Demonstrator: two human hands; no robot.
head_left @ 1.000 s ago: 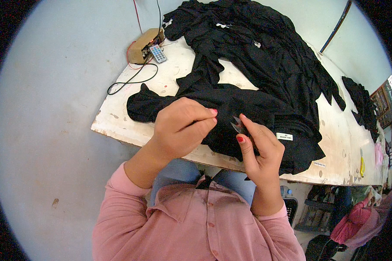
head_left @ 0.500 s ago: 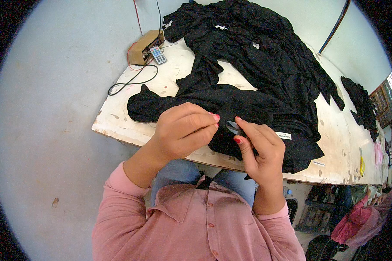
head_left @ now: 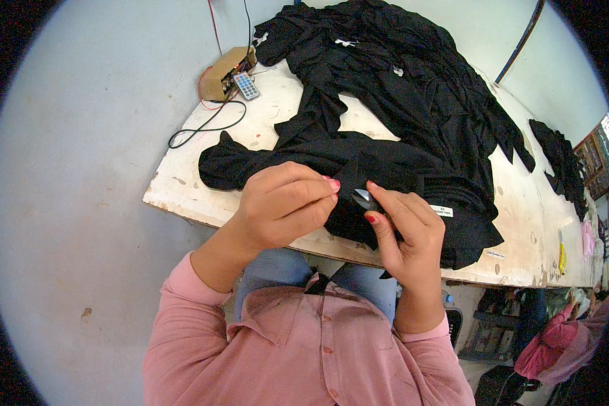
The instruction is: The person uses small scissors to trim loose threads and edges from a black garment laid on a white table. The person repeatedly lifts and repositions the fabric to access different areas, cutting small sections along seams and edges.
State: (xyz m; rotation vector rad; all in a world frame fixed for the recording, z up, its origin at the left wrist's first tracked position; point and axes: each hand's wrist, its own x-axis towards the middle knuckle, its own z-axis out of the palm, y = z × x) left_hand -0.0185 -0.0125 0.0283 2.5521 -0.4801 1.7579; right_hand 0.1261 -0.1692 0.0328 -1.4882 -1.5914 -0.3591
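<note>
Thread snips (head_left: 363,198) with short pointed metal blades are held in my right hand (head_left: 411,233), between thumb and fingers, the tips toward my left hand. My left hand (head_left: 285,203) is closed in a pinch just left of the blades; what lies between its fingertips is too small to make out. Beneath both hands a black garment (head_left: 386,162) is spread along the near edge of the table. A small white label (head_left: 442,211) shows on the cloth to the right of my right hand.
More black garments (head_left: 406,88) are heaped across the far side of the pale, worn table (head_left: 176,186). At back left stand a brown box (head_left: 216,80) with wires and a remote control (head_left: 246,86). Another person's pink sleeve (head_left: 548,345) appears at lower right.
My right hand and the snips have shifted very slightly to the right, with the blades turned a little. My left hand is almost still. The other person at lower right has moved an arm.
</note>
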